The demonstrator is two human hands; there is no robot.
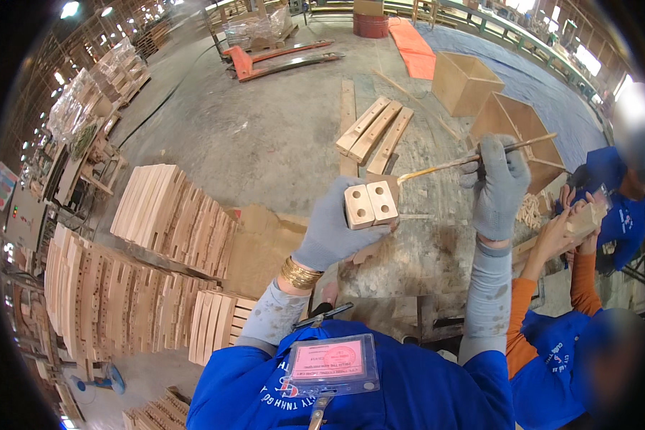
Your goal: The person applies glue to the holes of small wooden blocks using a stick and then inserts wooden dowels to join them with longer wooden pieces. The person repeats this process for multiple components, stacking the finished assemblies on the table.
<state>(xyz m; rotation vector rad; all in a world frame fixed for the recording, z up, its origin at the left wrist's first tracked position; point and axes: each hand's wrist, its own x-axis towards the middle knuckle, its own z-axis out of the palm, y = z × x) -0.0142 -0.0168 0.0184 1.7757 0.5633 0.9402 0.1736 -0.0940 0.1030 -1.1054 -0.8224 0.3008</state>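
Note:
My left hand (330,226), in a grey glove, is closed around two pale wooden pieces (370,204) held side by side. Their end faces point up, each with two round holes. In my gloved right hand (500,188) is a thin stick (441,168), slanting down to the left. Its lower part is stained yellow and reaches a brown patch just behind the wooden pieces; whether that is a brush head I cannot tell. Beyond them on the worktop lie several wooden bars (376,129) with small holes.
Stacked slatted wooden parts (115,294) stand at left. Two open boxes (466,84) are at the far right, near an orange sheet (411,47). A red pallet jack (279,59) sits on the floor beyond. Close on my right, a co-worker's hands (562,226) hold a wooden piece.

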